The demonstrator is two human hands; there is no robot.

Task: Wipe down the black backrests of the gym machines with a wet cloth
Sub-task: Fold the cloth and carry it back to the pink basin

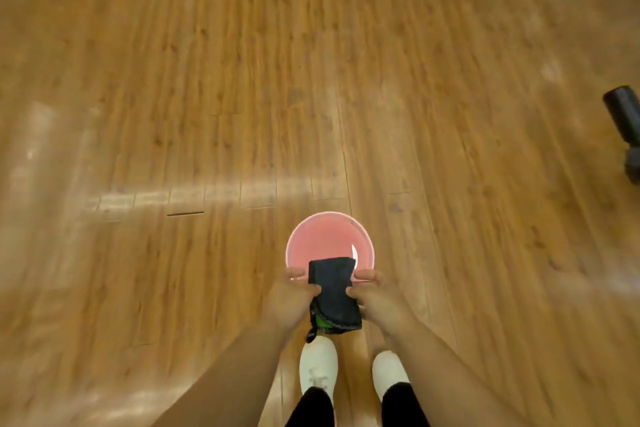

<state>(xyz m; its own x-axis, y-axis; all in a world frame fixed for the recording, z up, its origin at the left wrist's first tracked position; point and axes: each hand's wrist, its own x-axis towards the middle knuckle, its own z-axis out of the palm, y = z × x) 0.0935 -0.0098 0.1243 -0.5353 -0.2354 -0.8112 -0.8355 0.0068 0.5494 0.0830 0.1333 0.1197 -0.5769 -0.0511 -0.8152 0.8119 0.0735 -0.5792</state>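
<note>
Head view, looking steeply down at a wooden plank floor (242, 80). Person stands with two white shoes (318, 367) at 6 o'clock, bare forearms reaching forward. Both hands meet over a folded dark cloth (333, 291), held just above and at the near edge of a pink basin (294, 246) that sits on the floor at about 6 o'clock from frame centre. Left hand (292, 298) grips the cloth's left edge, fingers and thumb pinched on it; right hand (372, 293) grips the right edge the same way. Hands are close together, the cloth spanning between them. A bit of green shows at the cloth's lower fold, and a dark tag or corner hangs down toward the shoes. Basin interior looks pale pink with a bright glint near its right side, likely water, though I cannot confirm that. Whether the cloth is wet cannot be told; no drips visible. A black cylindrical piece of equipment (623, 115) lies at 3 o'clock at the frame edge. No backrest in view. Judgement: task sits at the preparation stage, cloth being readied at the basin; all wiping of backrests appears left to do.
</note>
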